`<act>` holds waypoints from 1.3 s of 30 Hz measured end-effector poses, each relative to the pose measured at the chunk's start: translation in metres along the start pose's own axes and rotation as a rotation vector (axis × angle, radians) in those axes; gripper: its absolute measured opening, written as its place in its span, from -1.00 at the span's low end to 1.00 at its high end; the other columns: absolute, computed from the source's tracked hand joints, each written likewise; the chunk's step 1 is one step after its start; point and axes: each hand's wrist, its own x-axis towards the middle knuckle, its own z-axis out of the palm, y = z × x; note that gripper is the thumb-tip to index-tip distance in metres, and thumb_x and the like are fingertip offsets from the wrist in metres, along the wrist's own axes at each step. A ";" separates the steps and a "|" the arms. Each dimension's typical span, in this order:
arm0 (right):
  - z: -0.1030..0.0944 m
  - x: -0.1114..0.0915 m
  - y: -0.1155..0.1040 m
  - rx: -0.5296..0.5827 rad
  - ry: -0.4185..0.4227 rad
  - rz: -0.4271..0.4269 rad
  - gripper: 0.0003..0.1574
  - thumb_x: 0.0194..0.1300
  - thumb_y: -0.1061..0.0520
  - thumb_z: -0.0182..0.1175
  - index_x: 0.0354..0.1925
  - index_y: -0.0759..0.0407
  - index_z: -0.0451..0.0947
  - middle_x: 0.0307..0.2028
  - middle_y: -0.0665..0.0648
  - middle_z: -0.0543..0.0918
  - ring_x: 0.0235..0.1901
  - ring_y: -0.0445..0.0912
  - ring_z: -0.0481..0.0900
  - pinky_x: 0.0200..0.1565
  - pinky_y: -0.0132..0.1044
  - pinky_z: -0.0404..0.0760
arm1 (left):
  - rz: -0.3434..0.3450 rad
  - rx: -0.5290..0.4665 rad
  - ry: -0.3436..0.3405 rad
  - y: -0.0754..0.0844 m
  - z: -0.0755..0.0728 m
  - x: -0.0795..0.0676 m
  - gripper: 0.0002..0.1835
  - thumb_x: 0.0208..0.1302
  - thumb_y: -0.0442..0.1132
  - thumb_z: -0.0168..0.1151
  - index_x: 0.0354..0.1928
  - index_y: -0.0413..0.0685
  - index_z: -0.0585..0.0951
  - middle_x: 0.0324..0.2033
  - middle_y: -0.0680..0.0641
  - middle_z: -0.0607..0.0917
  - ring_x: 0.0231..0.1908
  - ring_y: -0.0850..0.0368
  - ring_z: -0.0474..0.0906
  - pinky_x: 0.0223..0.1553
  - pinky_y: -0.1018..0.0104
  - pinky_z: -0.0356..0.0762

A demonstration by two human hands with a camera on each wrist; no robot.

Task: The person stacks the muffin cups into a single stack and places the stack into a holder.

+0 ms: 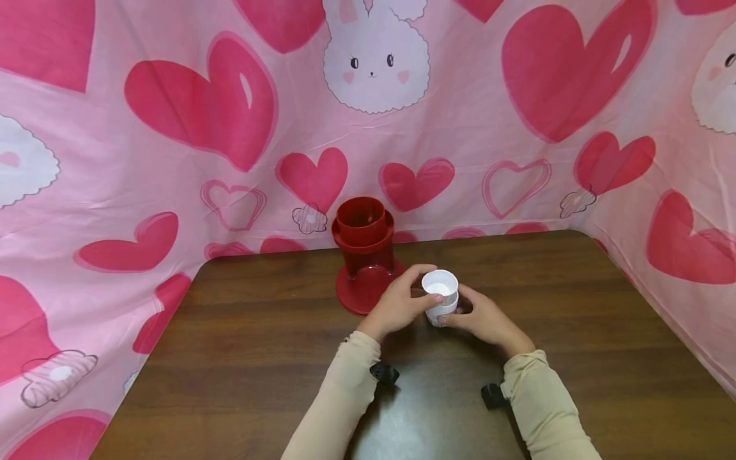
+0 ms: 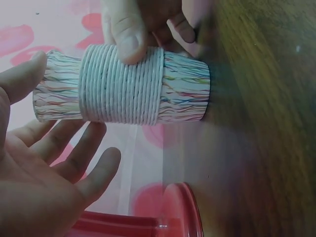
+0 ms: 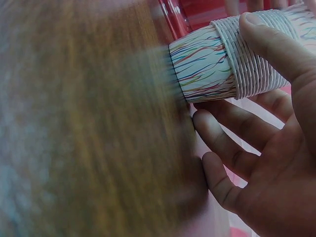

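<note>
Both hands hold a stack of white paper cups above the table. Several ribbed rims band the stack's middle, and wavy coloured lines mark the paper at both ends. My left hand grips the upper part between thumb and fingers. From the other side, my right hand holds it lower, its thumb lying across the rims and its fingers curving beneath. A pale round hollow shows on top of the stack; I cannot tell whether it is a cup's mouth or a recessed base.
Just behind and left of the hands stands a red plastic stand with an upright tube and a round base. It is on a brown wooden table. A pink cloth printed with hearts and rabbits hangs behind the table and along its sides.
</note>
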 end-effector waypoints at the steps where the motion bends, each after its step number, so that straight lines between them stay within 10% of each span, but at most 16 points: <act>1: 0.000 0.000 0.000 0.004 -0.002 0.002 -0.12 0.16 -0.01 0.52 0.34 0.23 0.41 -0.01 0.18 0.65 -0.10 0.00 0.58 -0.05 -0.08 0.57 | -0.006 0.010 0.001 0.001 0.001 0.000 -0.45 0.29 -0.16 0.41 0.30 0.10 0.48 0.07 0.07 0.61 0.02 0.09 0.60 -0.01 0.27 0.60; 39: -0.002 0.000 -0.004 0.026 -0.028 -0.013 -0.25 0.20 0.03 0.49 0.26 0.22 0.46 -0.04 0.16 0.62 -0.06 0.04 0.55 -0.07 -0.19 0.58 | -0.109 0.219 -0.088 -0.014 0.002 -0.003 -0.37 0.28 0.11 0.39 0.35 0.30 0.41 0.12 0.15 0.58 0.11 0.22 0.51 0.14 0.16 0.50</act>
